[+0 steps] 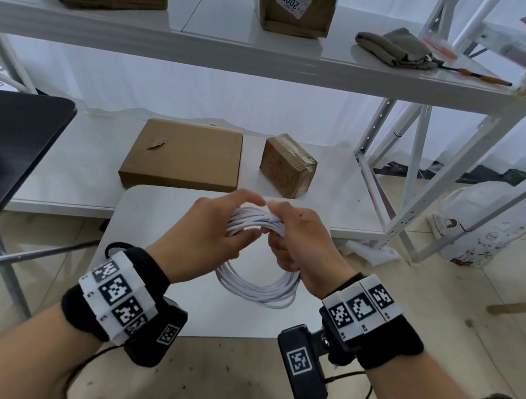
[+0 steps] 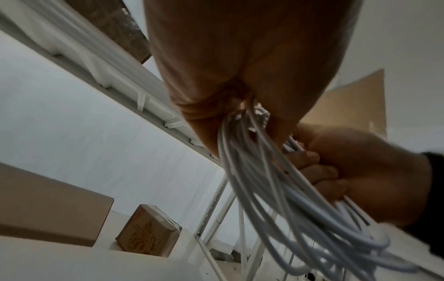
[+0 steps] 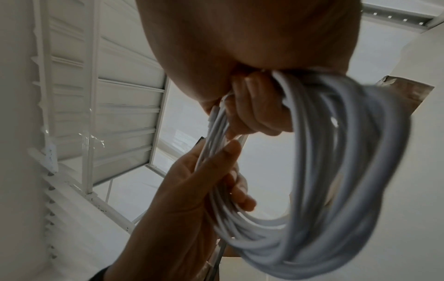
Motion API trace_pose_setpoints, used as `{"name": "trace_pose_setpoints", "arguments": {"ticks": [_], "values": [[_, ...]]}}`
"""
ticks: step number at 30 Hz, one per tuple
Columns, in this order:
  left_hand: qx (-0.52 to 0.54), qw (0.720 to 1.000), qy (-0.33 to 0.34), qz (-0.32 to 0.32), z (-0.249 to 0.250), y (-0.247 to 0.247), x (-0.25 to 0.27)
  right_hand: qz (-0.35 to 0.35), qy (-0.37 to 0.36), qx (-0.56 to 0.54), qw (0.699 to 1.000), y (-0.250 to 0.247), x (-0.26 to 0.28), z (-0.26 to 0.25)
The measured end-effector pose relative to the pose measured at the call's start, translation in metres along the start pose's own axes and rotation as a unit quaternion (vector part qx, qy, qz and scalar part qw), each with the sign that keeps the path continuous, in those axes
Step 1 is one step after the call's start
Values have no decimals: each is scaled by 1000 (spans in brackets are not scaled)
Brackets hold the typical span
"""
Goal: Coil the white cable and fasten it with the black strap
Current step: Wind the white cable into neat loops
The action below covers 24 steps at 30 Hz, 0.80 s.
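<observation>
Both hands, left [image 1: 219,223] and right [image 1: 299,240], grasp the coiled cable [image 1: 257,286] above the counter [image 1: 153,219]; coiling looks finished. Next comes the strap, which I cannot see.

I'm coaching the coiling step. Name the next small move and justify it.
Probably keep the right hand clamped on the white cable and free the left hand for the strap: the loops are already gathered, and no black strap shows.

Both forearms are reaching forward, wrists level. The left hand [image 1: 219,223] and right hand [image 1: 303,237] are meeting thumb tip to thumb tip, each curling its fingers [image 2: 319,171] around the white cable [image 1: 257,288], whose loops are hanging below both grips.
</observation>
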<state>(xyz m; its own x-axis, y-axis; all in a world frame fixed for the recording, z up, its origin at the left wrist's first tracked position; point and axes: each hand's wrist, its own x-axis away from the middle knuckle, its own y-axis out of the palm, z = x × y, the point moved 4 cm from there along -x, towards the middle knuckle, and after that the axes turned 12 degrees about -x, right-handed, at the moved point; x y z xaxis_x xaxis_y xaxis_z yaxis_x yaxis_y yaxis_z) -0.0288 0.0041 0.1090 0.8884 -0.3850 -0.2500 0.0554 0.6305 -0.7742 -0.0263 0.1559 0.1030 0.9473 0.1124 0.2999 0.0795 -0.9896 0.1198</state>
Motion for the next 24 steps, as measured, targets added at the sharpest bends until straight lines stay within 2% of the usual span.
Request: {"name": "trace_pose_setpoints", "arguments": {"ticks": [4,11,13,14,15,17,19,20,22,24], "values": [[6,1000,27,13,5,-8,3,-30,2,-21,999,3,-1,0],[76,995,4,57,7,-5,4,-57,-15,-17,998,4,3,-1],[140,988,-30,58,6,-7,3,-54,-31,-22,998,5,3,-3],[204,975,-63,58,5,-7,2,-54,-36,-37,997,6,3,-4],[291,949,-105,54,3,-6,2,-54,-37,-64,996,5,2,-5],[480,855,-194,36,0,0,2,-38,-30,-149,988,3,-1,-7],[596,762,-253,3,2,10,5,5,-19,-238,971,-3,-6,-6],[629,730,-268,-9,4,14,7,33,-16,-273,961,-6,-8,-4],[661,698,-275,-15,7,22,11,87,-14,-335,938,-11,-11,-1],[669,689,-277,-5,9,29,13,128,-20,-378,917,-14,-13,2]]}}
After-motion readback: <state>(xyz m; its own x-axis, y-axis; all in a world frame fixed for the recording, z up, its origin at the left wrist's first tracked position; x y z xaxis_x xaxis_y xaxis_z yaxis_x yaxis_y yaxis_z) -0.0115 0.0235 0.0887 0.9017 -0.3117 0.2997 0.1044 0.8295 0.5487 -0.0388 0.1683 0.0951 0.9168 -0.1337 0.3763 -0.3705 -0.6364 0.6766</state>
